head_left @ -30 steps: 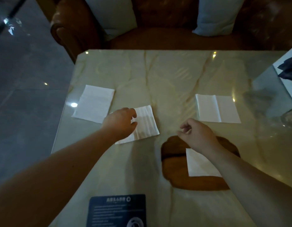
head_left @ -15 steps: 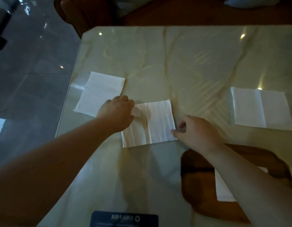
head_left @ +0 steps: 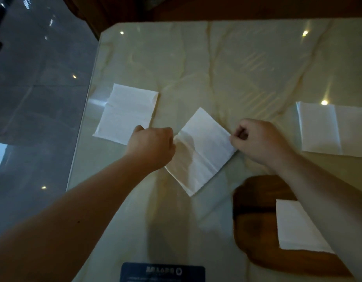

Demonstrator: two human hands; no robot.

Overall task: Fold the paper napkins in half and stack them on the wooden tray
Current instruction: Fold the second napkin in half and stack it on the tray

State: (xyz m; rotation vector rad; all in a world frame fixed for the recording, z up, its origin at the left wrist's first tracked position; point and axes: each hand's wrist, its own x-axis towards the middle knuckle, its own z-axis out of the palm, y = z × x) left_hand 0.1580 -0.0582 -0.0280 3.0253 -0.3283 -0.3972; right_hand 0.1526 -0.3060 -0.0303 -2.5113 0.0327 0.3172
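Note:
A white paper napkin (head_left: 202, 147) lies turned like a diamond in the middle of the marble table. My left hand (head_left: 151, 147) pinches its left corner and my right hand (head_left: 259, 139) pinches its right corner. Another napkin (head_left: 125, 113) lies flat to the left, and a third napkin (head_left: 332, 129) lies at the right edge. The wooden tray (head_left: 255, 218) sits at the lower right with a folded napkin (head_left: 294, 226) on it, partly hidden by my right forearm.
The table's left edge (head_left: 82, 127) drops to a glossy grey floor. A dark blue card (head_left: 163, 271) lies at the near edge. A brown leather seat (head_left: 196, 9) stands beyond the far edge.
The middle napkin has turned from square-on to a diamond angle. My right hand has taken hold of its right corner; my left hand stays on its left side.

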